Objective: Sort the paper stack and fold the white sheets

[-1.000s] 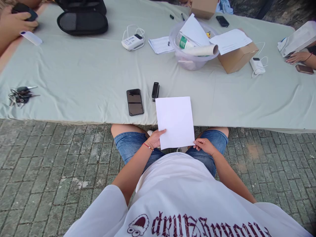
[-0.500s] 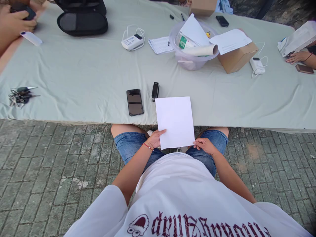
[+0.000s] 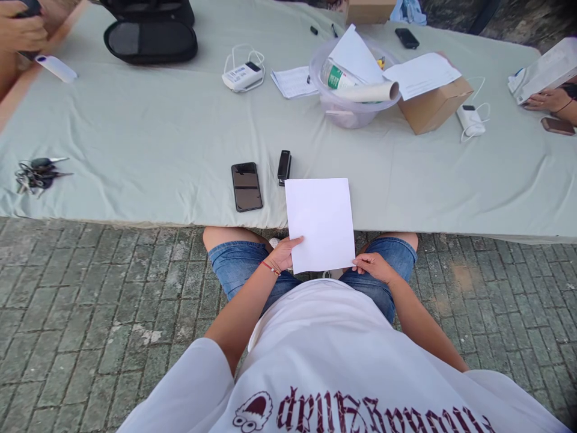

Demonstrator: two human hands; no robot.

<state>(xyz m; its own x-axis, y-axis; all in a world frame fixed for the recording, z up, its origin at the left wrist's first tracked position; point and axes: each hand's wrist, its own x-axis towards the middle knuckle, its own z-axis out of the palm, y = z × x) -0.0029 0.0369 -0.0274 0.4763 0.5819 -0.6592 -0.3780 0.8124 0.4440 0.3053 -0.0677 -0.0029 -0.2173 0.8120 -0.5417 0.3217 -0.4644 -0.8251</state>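
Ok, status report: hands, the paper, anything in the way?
Left hand and right hand each grip the white sheet at a bottom corner. Sheet blank, top over the table edge. Phone and stapler lie left of it, not touching.

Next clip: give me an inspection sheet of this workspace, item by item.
Surface: long table under a wrinkled pale green cloth.
Job's things: blank white sheet of paper, held over the table's near edge.
Clutter: black smartphone, black stapler, bunch of keys, clear plastic bowl of rolled papers, brown cardboard box, black zip pouch.
Grips: left hand and right hand each pinch a lower corner of the sheet.
Cables: white cords looped around a white power bank near the bowl and a second white power bank beside the box.
Surroundings: grey brick paving; another person's hand at far left, a further person's hand at far right.
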